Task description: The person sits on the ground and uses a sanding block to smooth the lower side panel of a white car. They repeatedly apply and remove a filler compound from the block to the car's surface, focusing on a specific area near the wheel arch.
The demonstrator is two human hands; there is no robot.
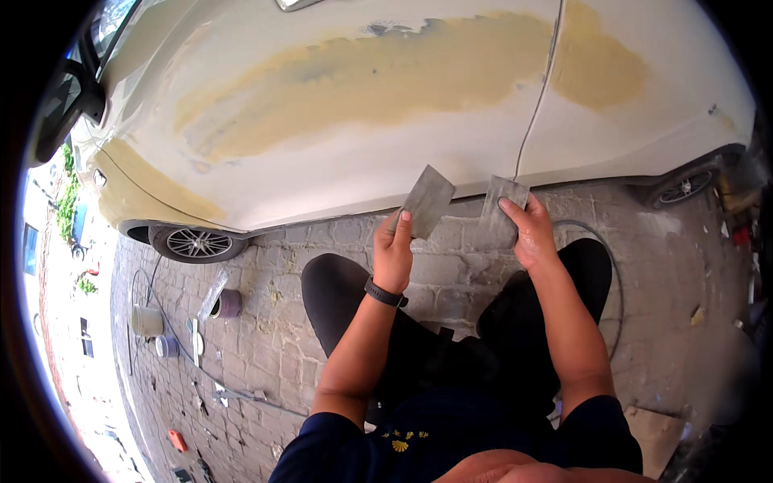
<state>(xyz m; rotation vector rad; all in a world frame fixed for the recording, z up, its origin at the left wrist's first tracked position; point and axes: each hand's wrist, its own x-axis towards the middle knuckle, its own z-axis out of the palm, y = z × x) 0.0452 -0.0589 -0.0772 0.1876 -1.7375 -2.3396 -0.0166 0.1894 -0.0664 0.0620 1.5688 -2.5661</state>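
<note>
In the head view, the person's left hand (393, 251) has its grip closed on a flat rectangular grey spreader (432, 201), thumb laid on the near face and the sheet leaning to the right. The right hand (533, 231) also has its grip closed, pinching a second grey spreader (496, 223) under the thumb. The two sheets are apart, side by side above the brick paving (435, 274), near the lower edge of a white car (338, 181). A long tan filler patch (322, 109) with grey smears covers much of its door; another tan patch (600, 64) sits beyond the door seam. A black wristwatch (385, 292) circles the left wrist. At left, near the front wheel (197, 243), stand a pale bucket (146, 322) and a purplish tub (229, 304). A hose (618, 282) curves past the right knee.
</note>
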